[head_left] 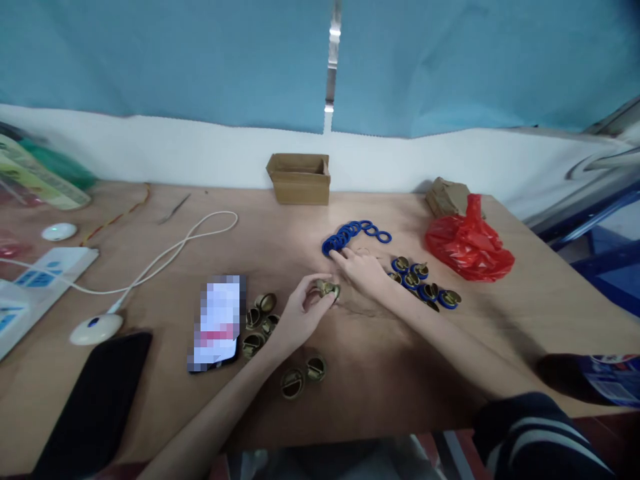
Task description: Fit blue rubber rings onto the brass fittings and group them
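My left hand is closed, pinching a small brass fitting between thumb and fingers just above the table. My right hand reaches to the near end of a curved row of blue rings. Its index fingertip touches a ring there, and the fingers are somewhat apart; the thumb is mostly hidden. Several bare brass fittings lie left of my left wrist, and two more lie nearer to me. Right of my right hand sits a group of brass fittings with blue rings around them.
A cardboard box stands at the back. A red plastic bag and a brown paper packet are at the right, a dark bottle near the right edge. Left are a lit phone, a dark phone, a white cable and a power strip.
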`<state>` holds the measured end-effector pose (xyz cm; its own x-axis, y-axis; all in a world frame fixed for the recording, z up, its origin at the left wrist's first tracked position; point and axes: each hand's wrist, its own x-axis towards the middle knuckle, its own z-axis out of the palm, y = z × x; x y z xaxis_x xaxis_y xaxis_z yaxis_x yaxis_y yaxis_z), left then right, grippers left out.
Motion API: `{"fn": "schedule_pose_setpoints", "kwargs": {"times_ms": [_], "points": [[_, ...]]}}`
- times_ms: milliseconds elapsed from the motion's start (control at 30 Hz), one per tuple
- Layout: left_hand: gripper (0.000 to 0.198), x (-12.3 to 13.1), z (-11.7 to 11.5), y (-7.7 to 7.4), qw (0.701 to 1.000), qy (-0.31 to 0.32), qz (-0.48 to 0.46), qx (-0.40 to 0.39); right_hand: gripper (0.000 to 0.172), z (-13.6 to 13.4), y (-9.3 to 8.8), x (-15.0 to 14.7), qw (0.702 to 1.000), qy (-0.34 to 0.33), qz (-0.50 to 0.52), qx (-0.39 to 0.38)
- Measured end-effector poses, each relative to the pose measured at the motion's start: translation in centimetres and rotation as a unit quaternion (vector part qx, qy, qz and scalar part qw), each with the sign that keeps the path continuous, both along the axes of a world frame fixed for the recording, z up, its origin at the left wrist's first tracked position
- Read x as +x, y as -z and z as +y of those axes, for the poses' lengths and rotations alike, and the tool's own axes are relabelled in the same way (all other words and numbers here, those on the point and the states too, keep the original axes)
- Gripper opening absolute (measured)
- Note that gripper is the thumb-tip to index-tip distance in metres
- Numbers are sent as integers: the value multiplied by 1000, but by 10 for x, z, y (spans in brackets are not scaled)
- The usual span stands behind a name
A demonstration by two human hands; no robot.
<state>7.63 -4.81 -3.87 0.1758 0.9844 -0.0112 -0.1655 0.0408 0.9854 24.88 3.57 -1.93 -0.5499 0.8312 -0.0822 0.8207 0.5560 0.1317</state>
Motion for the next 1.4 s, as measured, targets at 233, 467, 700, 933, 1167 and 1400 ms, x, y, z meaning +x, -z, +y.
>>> {"fn": "schedule_pose_setpoints", "kwargs": {"times_ms": [233,467,700,933,1167,1400], "points": [[28,-4,-1,-6,1000,18,-4,12,30,32,-2,-18,1000,-11,-13,13],[35,-3,-2,0,1000,-14,-20,-18,9,-13,-27,13,895,45,443,14],[39,5,-7,6,999,-30,11,-17,26,-75,-17,24,734,57,634,-238],[39,5,-11,5,998,57,16,5,23,-82,22,18,766,94,604,-197],[34,2,-12,-8,995,94,38,16,17,-87,34,20,795,108,590,-91],[30,2,-11,-6,994,70,83,-3,13,-95,35,16,809,93,578,-54]]}}
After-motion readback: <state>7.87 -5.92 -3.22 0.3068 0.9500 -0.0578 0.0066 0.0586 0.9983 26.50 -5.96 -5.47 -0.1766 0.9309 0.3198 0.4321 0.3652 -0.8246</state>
